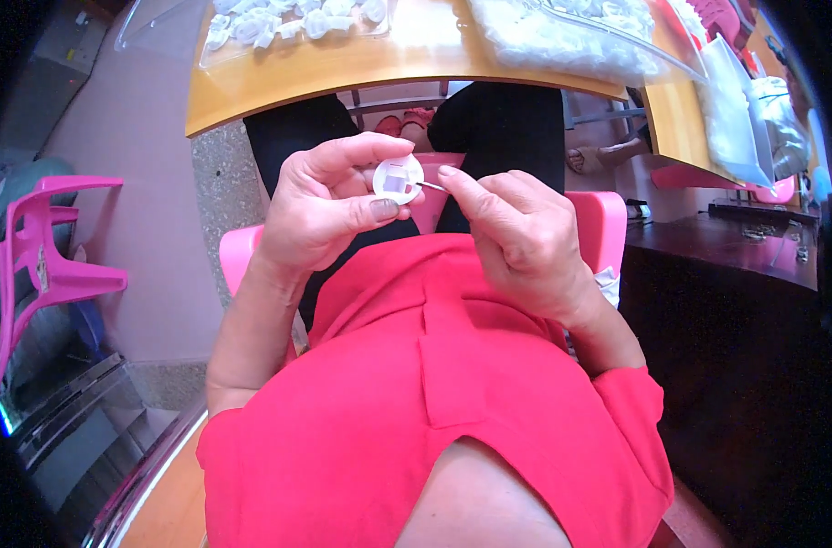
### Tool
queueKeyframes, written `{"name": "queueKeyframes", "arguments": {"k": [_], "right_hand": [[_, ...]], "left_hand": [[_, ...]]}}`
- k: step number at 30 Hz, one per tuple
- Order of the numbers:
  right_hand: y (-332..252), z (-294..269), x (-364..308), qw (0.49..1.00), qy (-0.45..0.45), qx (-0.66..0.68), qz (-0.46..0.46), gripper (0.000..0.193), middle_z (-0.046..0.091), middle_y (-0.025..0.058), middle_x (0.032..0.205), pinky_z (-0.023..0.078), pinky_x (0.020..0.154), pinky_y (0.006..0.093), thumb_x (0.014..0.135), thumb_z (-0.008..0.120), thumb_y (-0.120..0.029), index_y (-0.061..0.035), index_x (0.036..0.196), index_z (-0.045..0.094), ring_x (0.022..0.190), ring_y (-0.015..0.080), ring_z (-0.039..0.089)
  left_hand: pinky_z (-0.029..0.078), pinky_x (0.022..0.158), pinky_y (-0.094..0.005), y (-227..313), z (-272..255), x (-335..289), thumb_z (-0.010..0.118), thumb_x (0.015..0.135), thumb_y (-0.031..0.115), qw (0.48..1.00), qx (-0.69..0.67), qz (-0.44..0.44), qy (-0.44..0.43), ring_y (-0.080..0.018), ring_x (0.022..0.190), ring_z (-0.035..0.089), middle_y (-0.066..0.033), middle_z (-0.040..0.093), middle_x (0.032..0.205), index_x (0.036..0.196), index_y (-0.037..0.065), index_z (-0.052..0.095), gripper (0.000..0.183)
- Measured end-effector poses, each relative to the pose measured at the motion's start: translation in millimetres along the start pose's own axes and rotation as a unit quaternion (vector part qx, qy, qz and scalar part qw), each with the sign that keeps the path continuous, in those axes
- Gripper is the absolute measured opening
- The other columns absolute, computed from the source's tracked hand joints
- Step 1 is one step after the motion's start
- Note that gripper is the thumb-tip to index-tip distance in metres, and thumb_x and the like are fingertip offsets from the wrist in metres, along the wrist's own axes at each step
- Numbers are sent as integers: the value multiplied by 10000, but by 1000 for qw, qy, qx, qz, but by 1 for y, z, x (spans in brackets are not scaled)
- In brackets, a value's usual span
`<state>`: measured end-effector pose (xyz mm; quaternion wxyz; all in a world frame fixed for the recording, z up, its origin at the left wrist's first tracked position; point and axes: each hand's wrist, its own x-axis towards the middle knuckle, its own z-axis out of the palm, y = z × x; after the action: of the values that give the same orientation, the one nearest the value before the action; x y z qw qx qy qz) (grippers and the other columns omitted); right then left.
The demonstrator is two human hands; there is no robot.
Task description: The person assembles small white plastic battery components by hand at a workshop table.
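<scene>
Between the thumb and fingers of my left hand (pixel 329 196) is a round white plastic part (pixel 400 175) with a squarish opening in its middle. It is held up over my lap, its flat face toward me. My right hand (pixel 516 215) pinches a thin metal pin-like tool (pixel 431 186). The tool's tip reaches the right edge of the white part; whether it goes into the part is too small to tell. The rest of the tool is hidden inside my right hand.
Ahead is a wooden table (pixel 279 87) with a clear tray (pixel 217 57) of small white plastic pieces (pixel 293 20). Farther right lies a heap of translucent pieces (pixel 571 46). A pink plastic chair (pixel 46 256) stands at the left. At the right is a dark tabletop (pixel 708 245).
</scene>
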<state>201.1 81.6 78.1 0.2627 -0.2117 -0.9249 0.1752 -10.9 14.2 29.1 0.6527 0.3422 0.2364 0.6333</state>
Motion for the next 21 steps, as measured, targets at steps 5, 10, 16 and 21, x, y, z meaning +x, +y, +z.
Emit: {"name": "queueKeyframes", "arguments": {"k": [5,10,16,21], "right_hand": [[0,7,0,1000,-13,1,6,473,611,114,776,492,567,326,708,611,116,-42,1153,635,677,242,612],[1,9,-1,1000,-11,-4,10,507,613,114,779,491,565,328,698,601,125,-44,1175,624,668,241,603],[2,5,0,999,-10,-37,0,473,625,117,792,484,555,331,688,608,123,-36,1132,635,655,235,590],[2,3,0,999,-4,-54,-6,396,627,115,791,475,544,321,686,622,111,-18,1060,648,650,229,585]], "left_hand": [[559,782,-315,-1,2,-1,679,787,-47,999,51,-4,19,-250,935,651,-228,596,1142,1227,-10,555,459],[542,869,-312,2,1,0,663,794,-81,999,32,-22,19,-213,1000,636,-171,635,1107,1212,-53,551,434],[556,809,-296,1,5,0,665,808,-51,997,43,-51,31,-213,955,654,-161,647,1080,1218,-45,546,427],[561,778,-300,-1,4,0,656,826,-26,997,14,-61,34,-215,934,659,-157,649,1063,1229,-47,533,421]]}}
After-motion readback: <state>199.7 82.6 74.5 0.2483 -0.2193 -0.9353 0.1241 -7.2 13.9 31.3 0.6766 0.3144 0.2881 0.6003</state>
